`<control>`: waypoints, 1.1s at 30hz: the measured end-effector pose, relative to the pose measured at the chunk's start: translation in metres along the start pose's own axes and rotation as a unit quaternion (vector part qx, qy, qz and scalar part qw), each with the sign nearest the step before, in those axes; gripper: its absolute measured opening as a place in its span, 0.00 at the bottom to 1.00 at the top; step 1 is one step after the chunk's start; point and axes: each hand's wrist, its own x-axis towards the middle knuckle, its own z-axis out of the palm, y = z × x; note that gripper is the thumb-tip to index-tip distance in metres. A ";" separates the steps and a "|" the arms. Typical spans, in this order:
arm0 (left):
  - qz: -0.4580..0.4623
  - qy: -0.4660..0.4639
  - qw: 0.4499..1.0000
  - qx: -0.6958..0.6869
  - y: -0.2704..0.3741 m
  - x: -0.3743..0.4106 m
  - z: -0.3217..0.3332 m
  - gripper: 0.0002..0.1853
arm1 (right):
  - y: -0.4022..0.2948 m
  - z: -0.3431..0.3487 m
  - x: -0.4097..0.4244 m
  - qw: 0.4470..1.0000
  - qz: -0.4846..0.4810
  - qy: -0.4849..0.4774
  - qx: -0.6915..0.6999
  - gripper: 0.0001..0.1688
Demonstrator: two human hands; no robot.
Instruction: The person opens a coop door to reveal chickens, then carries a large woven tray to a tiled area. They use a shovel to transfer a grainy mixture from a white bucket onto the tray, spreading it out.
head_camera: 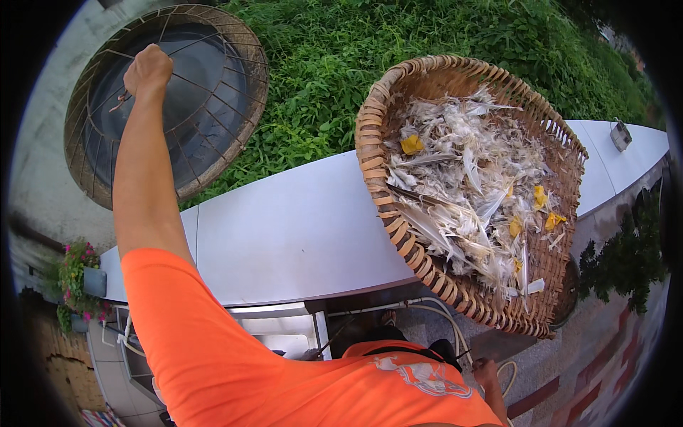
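My left hand point(148, 72) reaches far out, a fist closed on the thin rods of a grid over a large round pan point(259, 101). A short twisted end of wire or cord pokes out below the fist. The pan's inside is dark grey and smooth, its rim brown and rough. A woven wicker scoop basket point(376, 160) sits tilted on the white wall top point(288, 229), apart from both hands. White and brown feathers point(469, 160) fill it, with several yellow scraps point(412, 144) among them. Low beside my body, my right hand point(484, 372) is small and partly shadowed; its grip is unclear.
Dense green plants point(315, 80) grow beyond the wall. A pale hose point(451, 320) loops near my right side. Below the wall is a steel sink point(277, 331). Flower pots point(95, 281) stand at the left, and a small lamp point(620, 136) is on the wall's right end.
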 end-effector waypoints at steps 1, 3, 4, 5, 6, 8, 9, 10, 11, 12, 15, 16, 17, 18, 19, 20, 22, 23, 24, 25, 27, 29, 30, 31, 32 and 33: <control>-0.042 -0.015 0.999 -0.014 -0.004 -0.004 -0.011 0.13 | 0.003 0.000 0.001 1.000 -0.010 0.003 -0.025 0.14; -0.143 -0.069 0.987 -0.021 -0.016 -0.009 -0.033 0.17 | 0.009 0.001 0.007 0.999 -0.029 0.006 -0.039 0.15; -0.177 -0.072 0.981 -0.028 -0.026 -0.013 -0.043 0.18 | 0.012 0.001 0.011 0.999 -0.035 0.004 -0.027 0.15; -0.211 -0.071 0.975 -0.032 -0.037 -0.016 -0.051 0.19 | 0.015 0.000 0.016 0.999 -0.029 -0.004 -0.022 0.16; -0.245 -0.057 0.967 -0.041 -0.050 -0.020 -0.059 0.20 | 0.018 -0.002 0.022 0.999 -0.050 -0.011 -0.017 0.16; -0.314 -0.018 0.948 -0.053 -0.083 -0.026 -0.076 0.21 | 0.024 -0.009 0.036 0.997 -0.069 -0.038 -0.023 0.16; -0.320 -0.034 0.945 -0.052 -0.101 -0.027 -0.087 0.21 | 0.027 -0.014 0.043 0.995 -0.090 -0.039 -0.015 0.16; -0.329 -0.051 0.942 -0.048 -0.124 -0.031 -0.102 0.21 | 0.032 -0.020 0.051 0.992 -0.114 -0.041 -0.013 0.16; -0.339 -0.067 0.937 -0.039 -0.150 -0.038 -0.121 0.21 | 0.037 -0.025 0.060 0.989 -0.141 -0.048 -0.014 0.16; -0.298 -0.072 0.952 0.006 -0.174 -0.047 -0.142 0.19 | 0.043 -0.029 0.071 0.985 -0.164 -0.045 -0.017 0.15; -0.384 -0.131 0.912 -0.063 -0.242 -0.082 -0.221 0.17 | 0.069 -0.045 0.119 0.965 -0.232 -0.106 -0.068 0.14; -0.418 -0.046 0.896 -0.143 -0.267 -0.111 -0.246 0.14 | 0.078 -0.049 0.139 0.955 -0.261 -0.122 -0.073 0.14; -0.458 -0.031 0.868 -0.188 -0.289 -0.131 -0.274 0.12 | 0.088 -0.053 0.162 0.946 -0.280 -0.137 -0.087 0.14; -0.473 -0.016 0.852 -0.226 -0.311 -0.146 -0.304 0.11 | 0.098 -0.055 0.183 0.938 -0.288 -0.159 -0.105 0.14; -0.456 -0.028 0.848 -0.268 -0.337 -0.172 -0.338 0.10 | 0.107 -0.059 0.206 0.908 -0.360 -0.155 -0.149 0.14; -0.459 -0.042 0.848 -0.262 -0.360 -0.197 -0.369 0.08 | 0.113 -0.064 0.230 0.872 -0.422 -0.156 -0.194 0.13; -0.518 0.002 0.815 -0.260 -0.397 -0.250 -0.428 0.07 | 0.119 -0.068 0.263 0.804 -0.517 -0.138 -0.260 0.12; -0.550 0.038 0.794 -0.257 -0.410 -0.283 -0.456 0.07 | 0.118 -0.071 0.278 0.777 -0.547 -0.120 -0.287 0.12; -0.561 0.071 0.786 -0.248 -0.420 -0.319 -0.483 0.06 | 0.114 -0.074 0.289 0.746 -0.558 -0.097 -0.351 0.11; -0.580 0.106 0.773 -0.237 -0.425 -0.359 -0.510 0.05 | 0.109 -0.076 0.297 0.697 -0.592 -0.113 -0.387 0.10; -0.608 0.179 0.742 -0.216 -0.429 -0.435 -0.565 0.06 | 0.092 -0.075 0.303 0.568 -0.609 -0.115 -0.542 0.10; -0.635 0.201 0.728 -0.161 -0.427 -0.508 -0.612 0.05 | 0.074 -0.069 0.296 0.601 -0.629 -0.158 -0.467 0.10; -0.637 0.202 0.734 -0.117 -0.425 -0.550 -0.638 0.06 | 0.063 -0.068 0.291 0.610 -0.634 -0.179 -0.441 0.10; -0.644 0.207 0.733 -0.071 -0.422 -0.592 -0.661 0.07 | 0.052 -0.063 0.283 0.527 -0.708 -0.220 -0.416 0.10; -0.661 0.199 0.723 -0.026 -0.418 -0.635 -0.685 0.07 | 0.040 -0.058 0.272 0.518 -0.711 -0.240 -0.411 0.10; -0.675 0.189 0.713 0.024 -0.414 -0.679 -0.708 0.08 | 0.026 -0.052 0.259 0.526 -0.695 -0.257 -0.417 0.09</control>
